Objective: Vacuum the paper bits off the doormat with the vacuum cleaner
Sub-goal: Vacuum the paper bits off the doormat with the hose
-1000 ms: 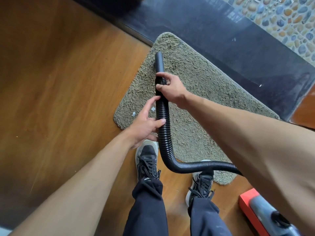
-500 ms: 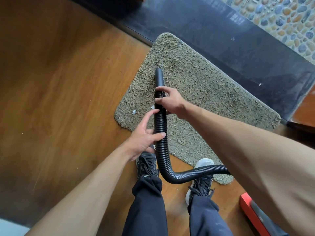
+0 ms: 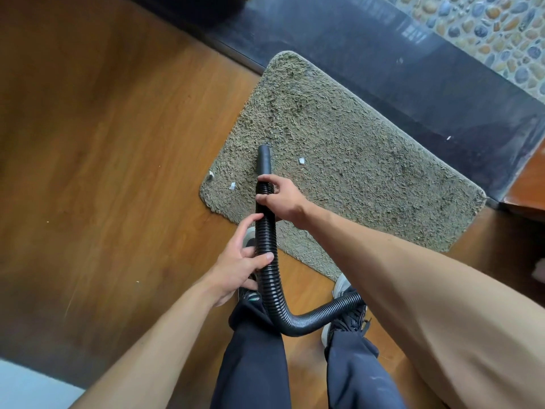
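A shaggy grey-green doormat (image 3: 354, 160) lies on the wooden floor against a dark threshold. A black ribbed vacuum hose (image 3: 267, 246) runs up from between my legs, and its smooth nozzle (image 3: 264, 159) rests on the mat's near left part. My right hand (image 3: 280, 199) grips the hose just behind the nozzle. My left hand (image 3: 241, 261) holds the hose lower down, thumb across it. Three white paper bits lie on the mat: one (image 3: 301, 161) right of the nozzle, one (image 3: 232, 186) to its left, one (image 3: 211, 174) at the mat's left edge.
My two feet in dark trainers (image 3: 351, 314) stand at the mat's near edge, the left one hidden behind the hose. A dark stone threshold (image 3: 383, 54) and pebbled ground (image 3: 486, 31) lie beyond the mat. Tiny white specks (image 3: 137, 281) dot the wooden floor (image 3: 118, 143).
The nozzle has been drawn back towards me, from the mat's far part to its near left part. The view shifted; the red vacuum body at lower right has left the frame.
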